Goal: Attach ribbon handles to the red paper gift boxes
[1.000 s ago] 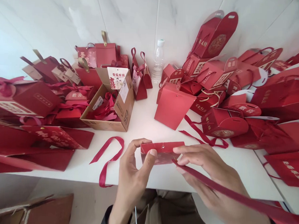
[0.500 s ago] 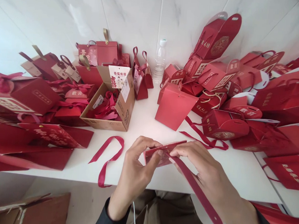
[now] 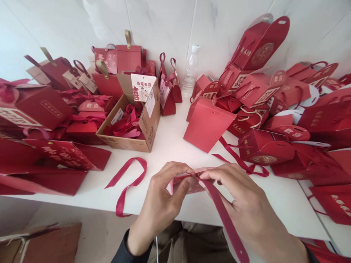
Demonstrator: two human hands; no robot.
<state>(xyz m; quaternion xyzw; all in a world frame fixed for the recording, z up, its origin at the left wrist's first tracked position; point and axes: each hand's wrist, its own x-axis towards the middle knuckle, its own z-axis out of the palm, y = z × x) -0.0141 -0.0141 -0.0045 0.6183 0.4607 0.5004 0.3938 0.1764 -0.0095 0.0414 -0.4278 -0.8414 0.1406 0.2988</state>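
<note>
Just above the table's front edge, my left hand (image 3: 168, 194) grips the left side of a red gift box (image 3: 187, 186), thumb on the near face and fingers over the top. My right hand (image 3: 239, 197) pinches a dark red strap (image 3: 228, 222) at the box's top edge. The strap's free end, which has a small hole, hangs down toward my lap. My fingers hide where strap and box meet. A loose red ribbon (image 3: 131, 187) lies curled on the table left of my left hand. Beyond my hands stands a plain red box (image 3: 208, 125).
A cardboard box (image 3: 124, 143) holds several red straps. Red gift boxes crowd the left side (image 3: 26, 104) and the right side (image 3: 255, 88). A clear plastic bottle (image 3: 190, 71) stands by the wall. Another ribbon (image 3: 240, 160) lies right of centre. A larger carton (image 3: 54, 245) sits below at left.
The strap's free end has swung left and slightly up. The box's top edge has shifted a little, with both hands still holding. The view has moved slightly.
</note>
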